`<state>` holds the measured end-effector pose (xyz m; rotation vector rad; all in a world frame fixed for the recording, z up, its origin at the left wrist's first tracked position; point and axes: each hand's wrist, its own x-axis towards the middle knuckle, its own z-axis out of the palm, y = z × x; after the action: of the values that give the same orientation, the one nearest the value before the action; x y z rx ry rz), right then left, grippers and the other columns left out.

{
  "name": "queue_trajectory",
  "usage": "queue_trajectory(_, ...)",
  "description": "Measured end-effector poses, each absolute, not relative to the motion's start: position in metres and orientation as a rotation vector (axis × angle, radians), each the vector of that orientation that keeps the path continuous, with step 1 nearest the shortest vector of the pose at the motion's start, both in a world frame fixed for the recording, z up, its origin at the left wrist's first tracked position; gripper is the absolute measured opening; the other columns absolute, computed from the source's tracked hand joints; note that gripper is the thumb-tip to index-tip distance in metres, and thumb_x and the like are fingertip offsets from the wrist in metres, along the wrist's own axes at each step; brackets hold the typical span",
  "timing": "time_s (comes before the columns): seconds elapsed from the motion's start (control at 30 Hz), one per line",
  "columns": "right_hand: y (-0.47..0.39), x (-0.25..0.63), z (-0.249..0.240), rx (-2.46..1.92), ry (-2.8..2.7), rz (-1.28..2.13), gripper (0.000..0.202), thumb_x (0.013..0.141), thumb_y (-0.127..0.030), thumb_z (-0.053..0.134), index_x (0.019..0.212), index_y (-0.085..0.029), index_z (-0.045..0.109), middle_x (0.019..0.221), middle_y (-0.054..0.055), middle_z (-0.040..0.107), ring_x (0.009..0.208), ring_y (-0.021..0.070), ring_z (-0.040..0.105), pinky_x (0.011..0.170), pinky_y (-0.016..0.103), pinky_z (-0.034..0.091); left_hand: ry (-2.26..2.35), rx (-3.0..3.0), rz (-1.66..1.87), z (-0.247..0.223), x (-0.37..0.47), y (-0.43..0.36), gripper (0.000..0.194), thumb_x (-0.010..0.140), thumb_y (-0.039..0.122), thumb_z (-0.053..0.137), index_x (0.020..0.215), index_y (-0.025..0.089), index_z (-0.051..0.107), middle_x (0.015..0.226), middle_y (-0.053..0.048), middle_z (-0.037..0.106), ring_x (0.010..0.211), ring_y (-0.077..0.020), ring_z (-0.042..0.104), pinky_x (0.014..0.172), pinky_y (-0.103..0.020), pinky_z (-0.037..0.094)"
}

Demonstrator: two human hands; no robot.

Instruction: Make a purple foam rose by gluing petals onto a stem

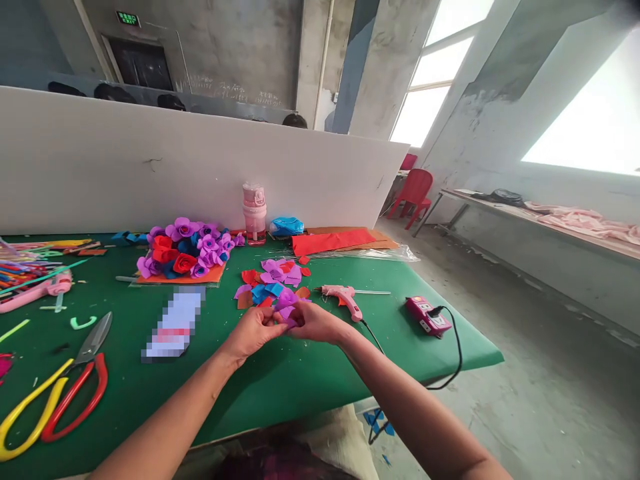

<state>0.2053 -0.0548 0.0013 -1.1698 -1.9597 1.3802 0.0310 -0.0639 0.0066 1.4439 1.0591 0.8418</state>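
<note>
My left hand [254,331] and my right hand [315,321] meet over the green table, fingers pinched on a purple paper piece [286,301] between them. Just beyond my hands lies a loose pile of cut paper petals in purple, red, blue and brown [260,292]. Finished paper flowers [187,248] in purple, red and blue sit bunched on an orange sheet at the back left. A pink glue gun [345,298] with a clear stick rests right of the petals, its black cord running toward the front edge.
Large scissors [75,380], a second pink glue gun [37,293] and colourful strips [30,263] occupy the left. A pink bottle [255,215], blue packet [287,227] and red paper [333,241] stand or lie behind. A power strip [428,316] with its cord is at right.
</note>
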Motion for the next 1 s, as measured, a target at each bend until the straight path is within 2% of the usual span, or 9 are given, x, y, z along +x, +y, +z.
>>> queue_trajectory(0.1,-0.06,0.204,-0.008,-0.989,-1.651,1.606,0.038,0.063,-0.021,0.07,0.098,-0.018,0.055,0.068,-0.005,0.052,0.059,0.0085,0.049,0.054,0.02,0.039,1.171,1.342,0.941,0.004,0.032,-0.069,0.029,0.062,0.044,0.072,0.062,0.017,0.062,0.057,0.001,0.059,0.046,-0.0089,0.045,0.042,-0.021,0.031)
queue_trajectory(0.2,-0.064,0.2,-0.014,-0.934,-1.372,1.684,0.032,0.064,-0.032,0.073,0.086,-0.017,0.055,0.072,-0.002,0.056,0.064,0.0105,0.053,0.063,0.024,0.044,1.23,1.178,1.019,-0.001,0.034,-0.073,0.031,0.061,0.045,0.072,0.067,0.016,0.062,0.048,0.006,0.048,0.038,-0.0047,0.029,0.037,-0.02,0.019)
queue_trajectory(0.27,-0.065,0.197,-0.016,-0.926,-1.282,1.652,0.03,0.065,-0.038,0.071,0.078,-0.018,0.054,0.07,-0.002,0.056,0.064,0.0107,0.053,0.066,0.026,0.045,1.247,1.129,1.056,-0.005,0.036,-0.075,0.032,0.061,0.046,0.073,0.068,0.016,0.062,0.045,0.008,0.042,0.038,-0.0046,0.026,0.037,-0.02,0.019)
queue_trajectory(0.33,-0.065,0.195,-0.018,-0.94,-1.271,1.595,0.028,0.068,-0.039,0.068,0.074,-0.018,0.051,0.068,-0.002,0.054,0.064,0.0109,0.053,0.066,0.026,0.045,1.247,1.162,1.089,-0.006,0.037,-0.076,0.031,0.061,0.045,0.073,0.068,0.016,0.062,0.048,0.006,0.048,0.041,-0.0062,0.036,0.04,-0.02,0.027)
queue_trajectory(0.4,-0.066,0.196,-0.019,-0.997,-1.399,1.492,0.02,0.071,-0.033,0.063,0.073,-0.019,0.049,0.065,-0.004,0.052,0.061,0.0101,0.051,0.061,0.024,0.042,1.253,1.245,1.107,-0.005,0.037,-0.077,0.03,0.062,0.044,0.074,0.068,0.016,0.064,0.058,0.002,0.059,0.053,-0.01,0.05,0.051,-0.021,0.04)
queue_trajectory(0.47,-0.069,0.198,-0.021,-1.091,-1.626,1.339,0.011,0.073,-0.026,0.058,0.075,-0.018,0.05,0.062,-0.005,0.049,0.055,0.0088,0.045,0.053,0.021,0.035,1.268,1.326,1.082,-0.004,0.036,-0.079,0.028,0.062,0.042,0.073,0.071,0.016,0.067,0.07,-0.002,0.067,0.065,-0.0139,0.058,0.063,-0.025,0.045)
queue_trajectory(0.6,-0.077,0.201,-0.023,-1.222,-1.905,1.103,0.003,0.073,-0.018,0.053,0.076,-0.018,0.053,0.06,-0.006,0.047,0.053,0.0083,0.039,0.049,0.02,0.027,1.256,1.416,0.953,-0.006,0.035,-0.082,0.023,0.065,0.038,0.071,0.074,0.017,0.069,0.077,-0.004,0.07,0.065,-0.0161,0.06,0.065,-0.029,0.048)
queue_trajectory(0.87,-0.078,0.191,-0.024,-1.28,-1.864,1.145,0.002,0.072,-0.02,0.054,0.074,-0.019,0.053,0.06,-0.005,0.049,0.053,0.0096,0.042,0.05,0.021,0.03,1.279,1.408,1.005,-0.028,0.032,-0.078,0.023,0.067,0.038,0.068,0.07,0.016,0.067,0.07,-0.004,0.067,0.063,-0.0171,0.061,0.062,-0.029,0.048)
queue_trajectory(1.0,-0.078,0.204,-0.018,-1.266,-1.838,1.143,0.009,0.075,-0.026,0.057,0.082,-0.02,0.057,0.064,-0.003,0.055,0.056,0.0119,0.048,0.054,0.023,0.035,1.298,1.415,1.097,-0.037,0.027,-0.071,0.019,0.067,0.036,0.067,0.066,0.018,0.062,0.066,-0.003,0.067,0.062,-0.0176,0.062,0.063,-0.029,0.049)
